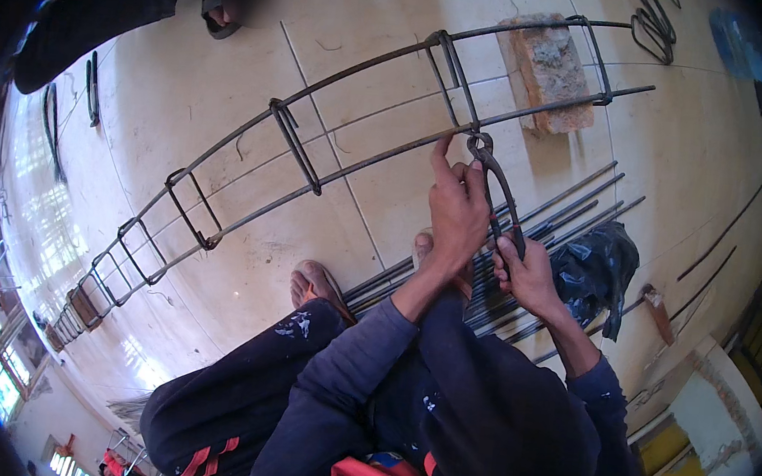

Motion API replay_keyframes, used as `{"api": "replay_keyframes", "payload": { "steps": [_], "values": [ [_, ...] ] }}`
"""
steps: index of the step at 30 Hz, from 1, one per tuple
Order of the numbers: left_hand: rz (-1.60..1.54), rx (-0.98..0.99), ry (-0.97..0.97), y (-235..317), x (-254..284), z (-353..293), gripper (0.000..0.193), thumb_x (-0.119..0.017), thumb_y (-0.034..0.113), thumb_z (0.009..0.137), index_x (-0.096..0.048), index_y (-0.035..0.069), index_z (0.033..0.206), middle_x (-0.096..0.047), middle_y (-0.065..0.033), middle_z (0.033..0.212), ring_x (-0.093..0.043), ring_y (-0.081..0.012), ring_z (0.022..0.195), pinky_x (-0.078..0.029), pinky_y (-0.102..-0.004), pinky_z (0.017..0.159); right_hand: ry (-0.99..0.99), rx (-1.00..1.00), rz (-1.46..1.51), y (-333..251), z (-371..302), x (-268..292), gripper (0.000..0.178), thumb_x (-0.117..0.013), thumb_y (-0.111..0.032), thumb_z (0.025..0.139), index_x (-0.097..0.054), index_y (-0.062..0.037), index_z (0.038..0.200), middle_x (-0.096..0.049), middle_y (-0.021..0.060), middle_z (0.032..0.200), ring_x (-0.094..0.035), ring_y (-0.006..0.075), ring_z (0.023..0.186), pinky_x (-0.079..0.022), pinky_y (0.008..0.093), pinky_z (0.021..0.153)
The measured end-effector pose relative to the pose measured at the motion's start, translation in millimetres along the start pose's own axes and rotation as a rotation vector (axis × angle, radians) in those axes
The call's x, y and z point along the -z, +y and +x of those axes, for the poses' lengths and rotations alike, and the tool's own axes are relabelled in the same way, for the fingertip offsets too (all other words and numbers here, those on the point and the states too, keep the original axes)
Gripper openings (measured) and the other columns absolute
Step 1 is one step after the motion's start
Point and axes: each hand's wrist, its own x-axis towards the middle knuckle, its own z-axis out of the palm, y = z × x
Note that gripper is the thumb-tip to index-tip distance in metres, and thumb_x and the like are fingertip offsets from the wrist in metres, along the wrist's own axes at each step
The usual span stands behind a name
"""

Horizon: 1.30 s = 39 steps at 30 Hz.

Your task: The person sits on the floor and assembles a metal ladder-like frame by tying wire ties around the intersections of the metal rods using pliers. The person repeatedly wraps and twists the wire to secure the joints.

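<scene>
A long cage of thin steel rebar [351, 170] runs across the view, with square stirrups [454, 81] set along its bars. My right hand [527, 276] is wrapped round the handles of a pair of dark pincers [502, 183]. The pincers' jaws meet the near bar at the foot of one stirrup; any wire between them is too small to make out. Just left of the jaws is my left hand [458, 204], its index finger stretched up to the bar and its thumb side beside the pincers. The fingers there are apart, with nothing visible held.
A rough brick block [554, 76] props the cage's right end. Loose rods [574, 210] and a black plastic bag [596, 266] lie by my feet. Bent stirrups [655, 26] rest at the upper right, a hammer [658, 314] at the right. Another person's sandalled foot [220, 11] shows at the top.
</scene>
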Motion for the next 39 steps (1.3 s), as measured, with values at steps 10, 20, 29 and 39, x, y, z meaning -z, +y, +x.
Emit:
{"api": "replay_keyframes", "payload": {
  "steps": [10, 20, 29, 39],
  "values": [
    [-0.639, 0.61, -0.27, -56.8, 19.0, 41.4, 0.035, -0.039, 0.022, 0.1, -0.051, -0.006, 0.118, -0.059, -0.0158, 0.114, -0.057, -0.0206, 0.101, -0.047, -0.0319, 0.09, -0.075, 0.072, 0.246, 34.6, 28.9, -9.0, 0.033, -0.048, -0.034, 0.098, -0.05, -0.0034, 0.086, -0.045, -0.0015, 0.066, -0.042, 0.0061, 0.053, -0.034, 0.0211, 0.044],
    [-1.285, 0.644, -0.279, -97.5, -21.0, 74.2, 0.029, -0.035, 0.011, 0.099, -0.052, -0.001, 0.12, -0.061, -0.01, 0.101, -0.06, -0.022, 0.091, -0.05, -0.0351, 0.083, -0.421, -0.19, 0.858, -0.8, -4.7, 4.4, 0.031, -0.049, -0.035, 0.097, -0.046, -0.0041, 0.091, -0.038, -0.002, 0.066, -0.033, 0.0048, 0.05, -0.025, 0.0173, 0.038],
    [-1.256, 0.802, -0.547, -38.2, -3.6, 37.6, 0.042, -0.033, 0.032, 0.1, -0.05, 0.0, 0.121, -0.061, -0.011, 0.096, -0.06, -0.0266, 0.097, -0.049, -0.0395, 0.087, 0.149, 0.141, 0.209, -35.2, -30.9, -12.1, 0.036, -0.066, -0.006, 0.084, -0.046, -0.0001, 0.113, -0.05, 0.0023, 0.071, -0.048, 0.0071, 0.043, -0.034, 0.0212, 0.033],
    [-1.151, 0.801, -0.438, -20.2, -34.6, 22.3, 0.035, -0.062, 0.039, 0.086, -0.051, 0.006, 0.084, -0.052, -0.0053, 0.067, -0.053, -0.016, 0.057, -0.044, -0.0339, 0.049, 0.019, 0.046, 0.318, -45.6, -30.1, -3.3, 0.055, -0.059, -0.006, 0.087, -0.035, -0.0006, 0.136, -0.041, -0.0023, 0.057, -0.035, 0.0042, 0.036, -0.028, 0.0211, 0.03]
  ]
}}
